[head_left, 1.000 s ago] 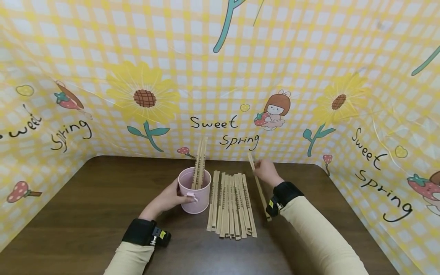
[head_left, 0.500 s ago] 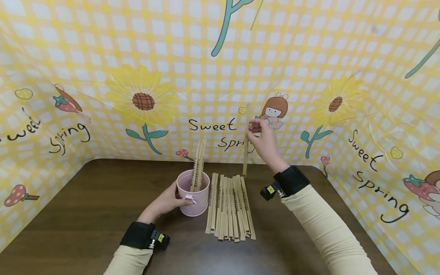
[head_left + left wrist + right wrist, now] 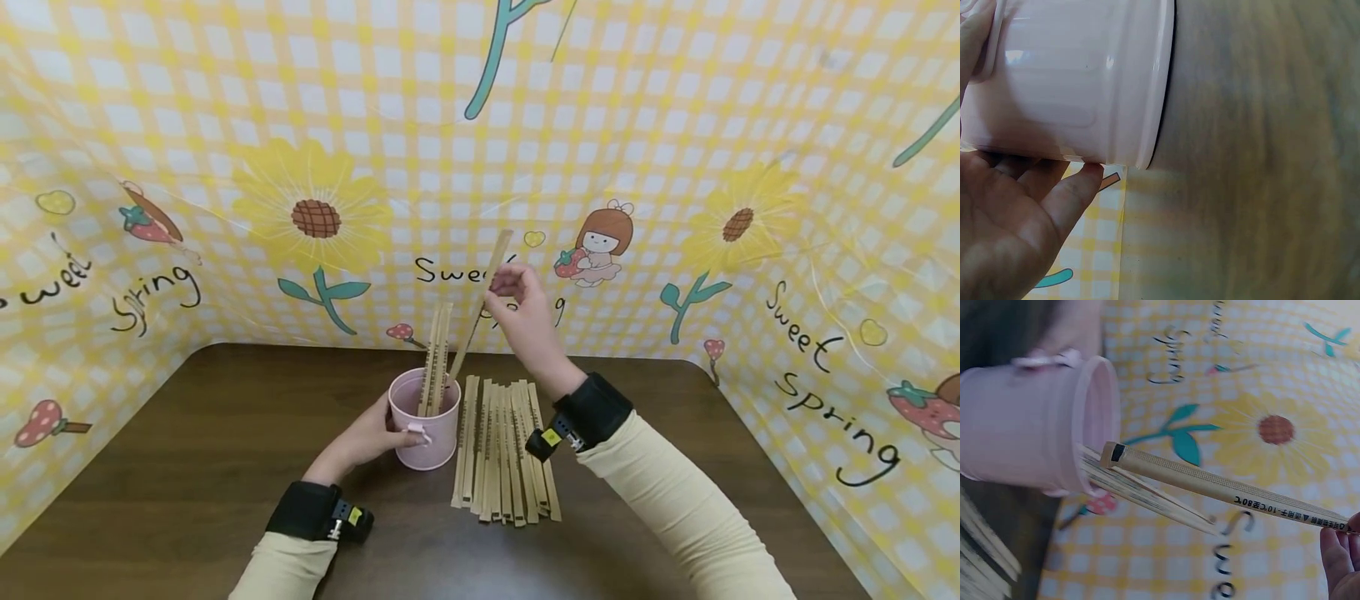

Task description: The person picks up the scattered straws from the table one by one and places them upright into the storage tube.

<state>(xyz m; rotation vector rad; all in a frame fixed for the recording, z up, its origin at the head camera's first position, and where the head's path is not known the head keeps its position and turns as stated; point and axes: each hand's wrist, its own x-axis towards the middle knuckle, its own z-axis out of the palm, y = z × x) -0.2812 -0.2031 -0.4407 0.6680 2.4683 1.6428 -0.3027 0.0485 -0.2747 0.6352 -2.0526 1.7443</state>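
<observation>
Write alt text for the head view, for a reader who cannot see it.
A right hand holds a wrapped chopstick pair tilted over a pink cup, which the left hand grips. Two pairs already stand in the cup, and a row of pairs lies on the brown table.

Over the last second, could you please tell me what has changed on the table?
The right hand lifted one wrapped chopstick pair from the table beside the row, raised it upright, then carried it left and tilted it, so its lower end now sits at the pink cup's rim. The left hand kept holding the cup; the row of chopsticks and the pairs already in the cup stayed put.
</observation>
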